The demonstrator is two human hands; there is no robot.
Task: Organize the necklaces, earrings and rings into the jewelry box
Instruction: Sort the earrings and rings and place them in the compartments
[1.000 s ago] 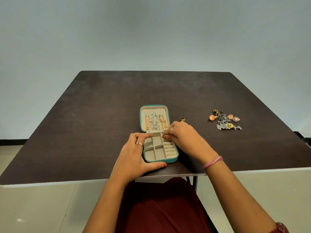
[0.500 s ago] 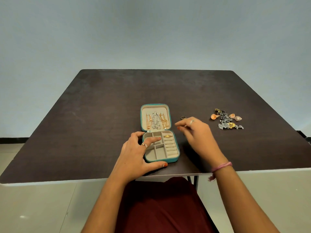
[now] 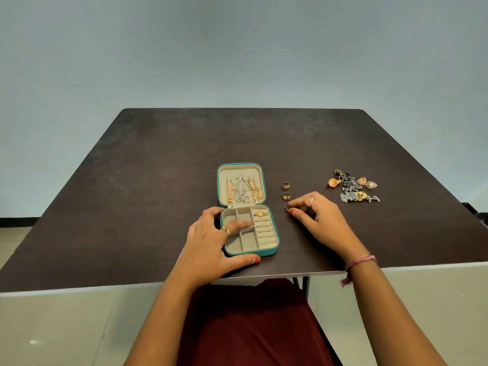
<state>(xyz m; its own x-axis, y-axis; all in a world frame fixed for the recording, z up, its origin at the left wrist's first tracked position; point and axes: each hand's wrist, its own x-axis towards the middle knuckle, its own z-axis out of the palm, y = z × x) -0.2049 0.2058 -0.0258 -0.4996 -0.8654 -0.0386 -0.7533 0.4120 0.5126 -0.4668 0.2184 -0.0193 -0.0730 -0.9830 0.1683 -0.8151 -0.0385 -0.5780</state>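
Box (image 3: 248, 249) lies open near the tabletop's (image 3: 158, 180) front edge, necklaces (image 3: 241, 190) hung in the lid, one gold ring (image 3: 260, 213) in the roll slots. Left hand (image 3: 211, 247) rests on it, fingers straight, thumb along the front wall. Right hand (image 3: 320, 220) pinches a dark ring (image 3: 287, 207) just right of the box; two rings (image 3: 285, 190) beyond, earrings (image 3: 352, 188) farther right.

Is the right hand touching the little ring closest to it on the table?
Touching. The head view shows the right hand with its thumb and fingertip closed around the nearest ring, no gap visible. The other two rings lie apart, farther away.
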